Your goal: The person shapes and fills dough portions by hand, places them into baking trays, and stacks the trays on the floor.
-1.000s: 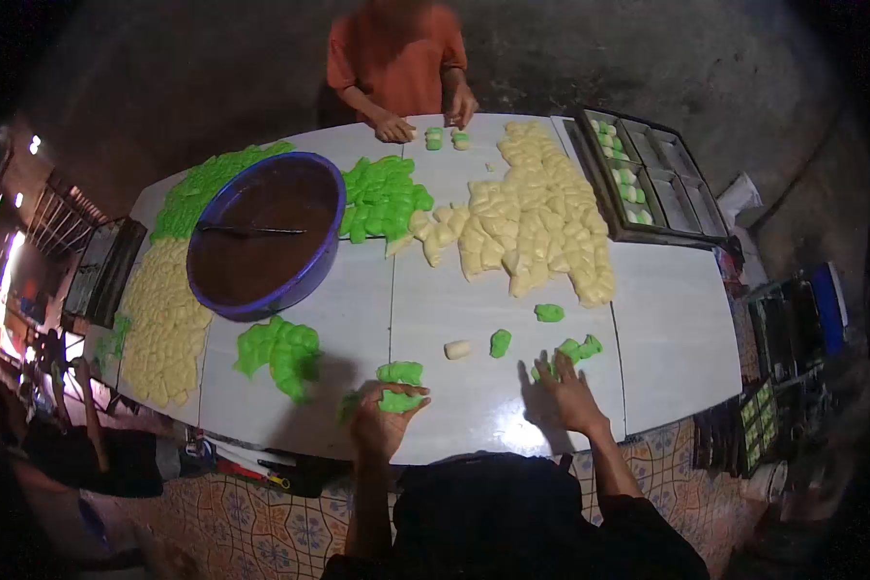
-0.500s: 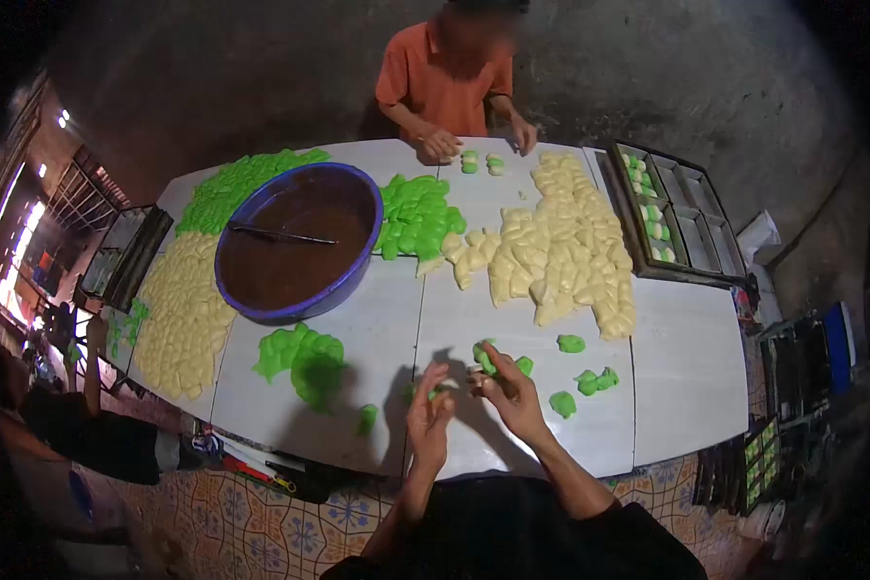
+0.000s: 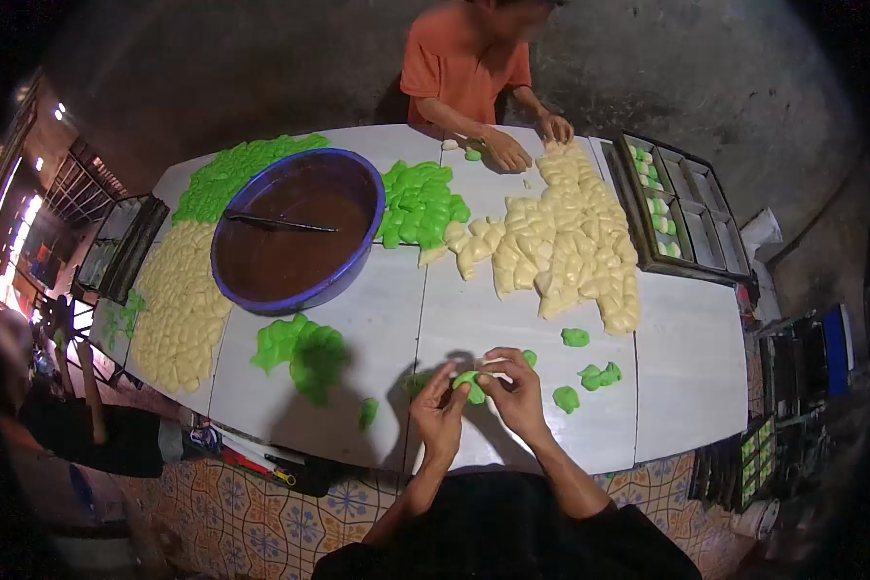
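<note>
Between both hands, over the near edge of the table (image 3: 590,435), is a piece of green dough (image 3: 471,388). My left hand (image 3: 439,421) pinches its left side with thumb and fingers. My right hand (image 3: 517,396) grips its right side, thumb in front, fingers curled over the top. Close to my right hand lie small green dough pieces (image 3: 566,399), with more (image 3: 599,376) farther right. Left of my left hand sit one small green lump (image 3: 368,414) and a larger green clump (image 3: 300,353), partly in shadow.
A blue basin (image 3: 295,305) of brown filling holds a long dark utensil (image 3: 280,223). Masses of cream dough (image 3: 575,246) and green dough (image 3: 420,205) spread around it. Across the table a person in orange (image 3: 459,68) handles dough. At right stands a sectioned tray (image 3: 691,208) with green-and-white pieces.
My hands, apart before, have come together on the green dough. Across the table, the other person's hands have shifted right, and the paired green-and-white pieces there are now separate small pieces.
</note>
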